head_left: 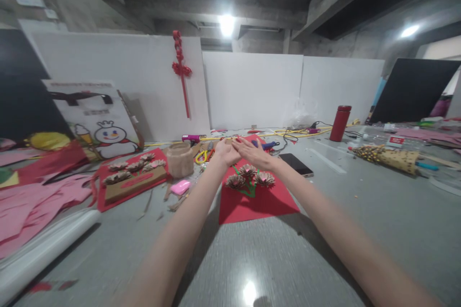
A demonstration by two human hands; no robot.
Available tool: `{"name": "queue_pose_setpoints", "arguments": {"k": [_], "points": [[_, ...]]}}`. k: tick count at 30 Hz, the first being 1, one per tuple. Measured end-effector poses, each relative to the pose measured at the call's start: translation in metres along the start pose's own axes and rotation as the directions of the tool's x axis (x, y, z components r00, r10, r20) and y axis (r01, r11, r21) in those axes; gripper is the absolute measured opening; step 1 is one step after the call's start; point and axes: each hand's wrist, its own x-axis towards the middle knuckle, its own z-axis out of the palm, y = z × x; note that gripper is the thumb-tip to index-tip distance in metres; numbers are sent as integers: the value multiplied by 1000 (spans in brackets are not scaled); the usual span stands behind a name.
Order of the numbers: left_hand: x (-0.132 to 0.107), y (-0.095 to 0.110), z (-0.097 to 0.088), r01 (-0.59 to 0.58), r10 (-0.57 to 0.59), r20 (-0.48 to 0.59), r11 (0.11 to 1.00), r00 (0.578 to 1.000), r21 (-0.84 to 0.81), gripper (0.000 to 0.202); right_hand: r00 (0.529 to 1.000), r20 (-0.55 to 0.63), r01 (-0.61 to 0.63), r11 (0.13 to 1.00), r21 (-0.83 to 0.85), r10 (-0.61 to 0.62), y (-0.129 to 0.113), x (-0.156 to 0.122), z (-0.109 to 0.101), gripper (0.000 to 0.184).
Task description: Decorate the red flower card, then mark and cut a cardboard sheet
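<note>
A red card (252, 199) lies on the grey table (273, 259) with three brown paper flowers (248, 176) and green stems glued on it. Both my arms reach out over it. My left hand (225, 152) is curled closed above the card's far end, touching my right hand (254, 152), whose fingers lie stretched flat toward the left. What the left hand holds is hidden from view.
A second red card with several paper flowers (131, 177) lies left, beside a brown jar (180, 159) and a pink block (180, 186). A black phone (296, 164) sits right of my hands. Further off: red bottle (340, 123), wrapped bouquet (387, 157), scissors (203, 155), pink paper (32, 201), a printed paper bag (95, 122).
</note>
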Motion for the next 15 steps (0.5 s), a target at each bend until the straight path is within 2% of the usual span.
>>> {"name": "queue_pose_setpoints", "arguments": {"k": [3,5,9,11,15], "points": [[-2,-4,5,36,-36,46,999,998,6,55,990,-49,-134,987,-92,130,8,-1,-3,47],[-3,-5,7,42,-43,64,999,997,9,57,989,-38,-148,987,-70,145,10,-2,-5,47],[-2,-3,4,-5,6,43,1000,999,-11,60,999,40,19,994,104,-23,2,-2,-7,49],[0,-1,2,-29,30,38,999,999,-24,61,997,52,51,990,135,-59,-2,-2,-6,50],[2,-4,0,17,-17,75,1000,997,-8,60,994,-27,-107,994,16,108,3,-2,-4,48]]}}
